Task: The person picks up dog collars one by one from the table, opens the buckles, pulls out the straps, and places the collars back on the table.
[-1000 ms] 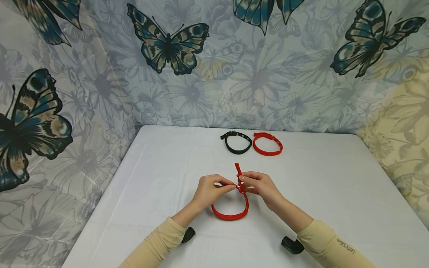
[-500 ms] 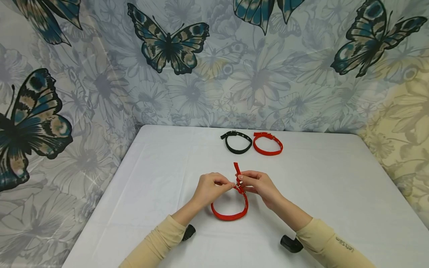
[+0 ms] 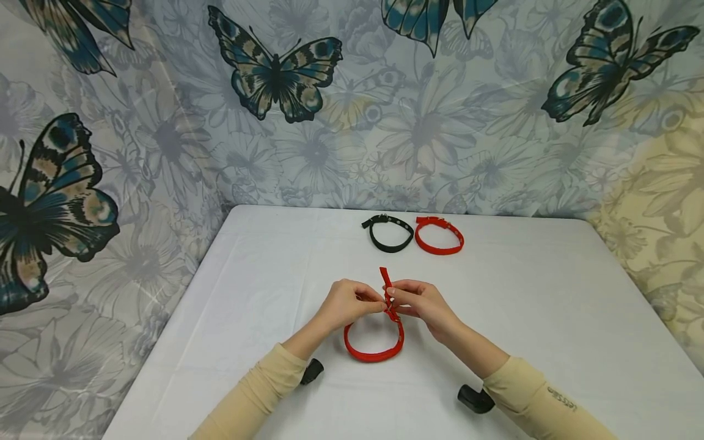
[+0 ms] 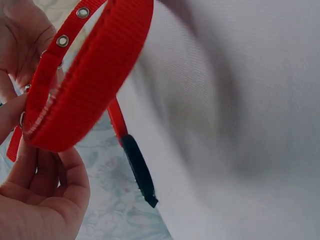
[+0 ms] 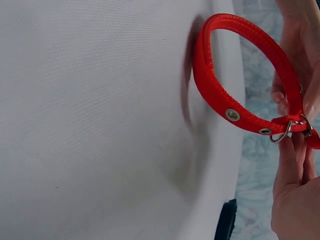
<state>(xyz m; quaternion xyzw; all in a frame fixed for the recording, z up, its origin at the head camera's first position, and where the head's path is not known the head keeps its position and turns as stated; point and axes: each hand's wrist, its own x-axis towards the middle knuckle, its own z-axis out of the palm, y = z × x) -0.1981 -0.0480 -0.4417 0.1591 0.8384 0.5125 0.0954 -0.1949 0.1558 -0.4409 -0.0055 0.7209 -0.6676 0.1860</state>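
Observation:
A red collar point(image 3: 374, 357) hangs as a loop between both hands, its free strap end pointing up. My left hand point(image 3: 348, 304) pinches it beside the metal buckle point(image 5: 306, 125) with thumb and fingertips. On the buckle's other side, the right hand point(image 3: 423, 302) grips the strap close to where it passes through. A D-ring point(image 5: 282, 132) sits by the buckle, and metal eyelets point(image 4: 62, 41) line the strap. The loop is raised over the white table, casting a shadow in both wrist views. Fingers partly hide the buckle in the head view.
Further back on the white table point(image 3: 264, 263) lie a black collar point(image 3: 390, 249) and, at its right, a second red collar point(image 3: 440, 251), both buckled into rings. A butterfly-print cloth point(image 3: 352, 165) hangs behind the table. Black wrist devices point(image 3: 475, 399) show beside the sleeves.
Both hands and the collar have shifted slightly left, and the strap's free end leans further left. My left fingers have drawn in closer against the buckle; both hands keep hold.

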